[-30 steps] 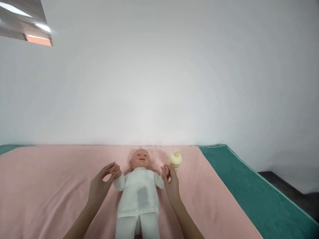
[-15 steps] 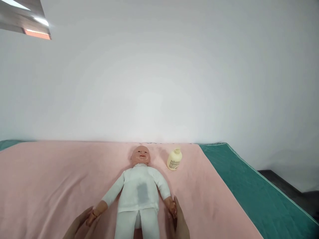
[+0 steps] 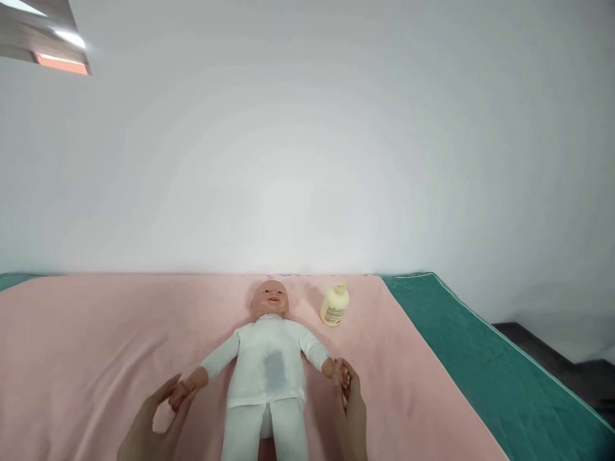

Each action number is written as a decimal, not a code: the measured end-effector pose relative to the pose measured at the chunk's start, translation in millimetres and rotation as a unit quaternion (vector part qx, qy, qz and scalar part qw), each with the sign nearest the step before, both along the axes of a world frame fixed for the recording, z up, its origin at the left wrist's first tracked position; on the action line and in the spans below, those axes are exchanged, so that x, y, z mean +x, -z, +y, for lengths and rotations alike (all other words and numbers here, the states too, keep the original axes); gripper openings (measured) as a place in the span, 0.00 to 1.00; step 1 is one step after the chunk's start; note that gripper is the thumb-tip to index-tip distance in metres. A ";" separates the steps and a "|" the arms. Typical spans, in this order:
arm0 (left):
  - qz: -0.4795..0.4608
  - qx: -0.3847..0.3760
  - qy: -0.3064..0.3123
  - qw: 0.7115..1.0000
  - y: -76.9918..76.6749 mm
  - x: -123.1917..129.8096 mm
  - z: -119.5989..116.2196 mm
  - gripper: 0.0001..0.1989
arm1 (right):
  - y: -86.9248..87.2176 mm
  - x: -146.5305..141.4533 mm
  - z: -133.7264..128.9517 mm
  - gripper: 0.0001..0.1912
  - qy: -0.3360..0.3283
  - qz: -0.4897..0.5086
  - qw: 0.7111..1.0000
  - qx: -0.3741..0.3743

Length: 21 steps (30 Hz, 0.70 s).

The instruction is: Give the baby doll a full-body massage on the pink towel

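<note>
A bald baby doll (image 3: 271,358) in a white top and trousers lies on its back on a pink cloth, arms spread, a grey patch on its chest. At the lower left my left hand (image 3: 154,419) holds the doll's hand between thumb and fingers. My right hand (image 3: 352,410) grips the doll's other hand at the lower right, fingers behind it and thumb in front. The doll's feet are out of view.
A pale yellow pump bottle (image 3: 335,306) stands right of the doll's head. The pink cloth (image 3: 413,384) lies over a green cover (image 3: 475,346). Behind rises a plain white wall (image 3: 288,141).
Both my hands have closed on the doll's hands. The doll's arm at the right is raised and spread further outward; the other arm has shifted slightly upward.
</note>
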<state>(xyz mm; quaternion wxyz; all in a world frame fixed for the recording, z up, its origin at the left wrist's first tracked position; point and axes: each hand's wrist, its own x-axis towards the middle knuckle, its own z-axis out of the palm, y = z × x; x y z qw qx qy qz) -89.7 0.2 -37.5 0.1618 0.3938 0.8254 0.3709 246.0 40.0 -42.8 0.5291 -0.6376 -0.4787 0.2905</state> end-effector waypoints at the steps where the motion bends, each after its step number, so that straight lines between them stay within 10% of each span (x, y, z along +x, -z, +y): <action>1: -0.012 0.000 -0.013 1.000 -8.0 -1.5 6.8 0.25 | -9.1 -2.0 6.7 0.27 0.007 0.001 1.000 0.003; 9: -0.124 0.210 0.010 0.970 -37.7 -1.6 105.4 0.29 | -45.1 -28.6 90.0 0.24 -0.029 0.040 0.990 0.135; 21: -0.093 0.095 0.182 0.974 -16.0 22.2 208.8 0.21 | -19.5 -54.2 197.4 0.20 -0.105 -0.039 0.986 0.125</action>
